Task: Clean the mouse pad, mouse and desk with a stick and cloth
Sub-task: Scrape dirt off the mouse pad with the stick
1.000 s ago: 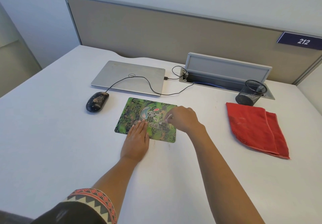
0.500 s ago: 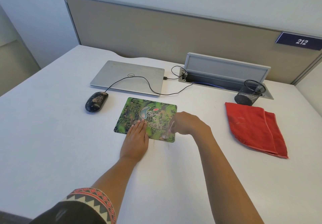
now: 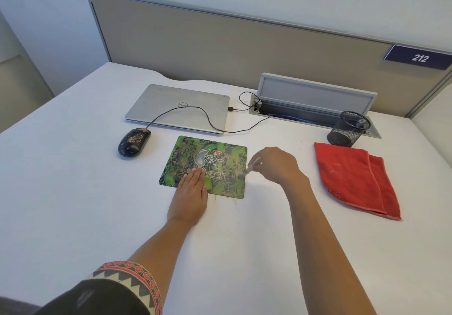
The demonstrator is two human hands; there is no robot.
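At the middle of the desk (image 3: 73,192), the left hand (image 3: 189,197) is lying flat on the near edge of the green mouse pad (image 3: 208,160), fingers straight and together, probably pinning the pad so that it does not slide. The right hand (image 3: 276,165) is pinching a thin pale stick (image 3: 252,166) between thumb and fingertips, slanting it down toward the pad's right edge, where brownish crumbs are sitting. Blur is hiding whether the tip is touching. The slant suggests the grit is being flicked off sideways. The black mouse (image 3: 134,142), speckled with crumbs, is waiting apart to the pad's left. The red cloth (image 3: 352,177) is lying folded well to the right, beside a mesh cup (image 3: 348,128), presumably parked there for the wiping to come.
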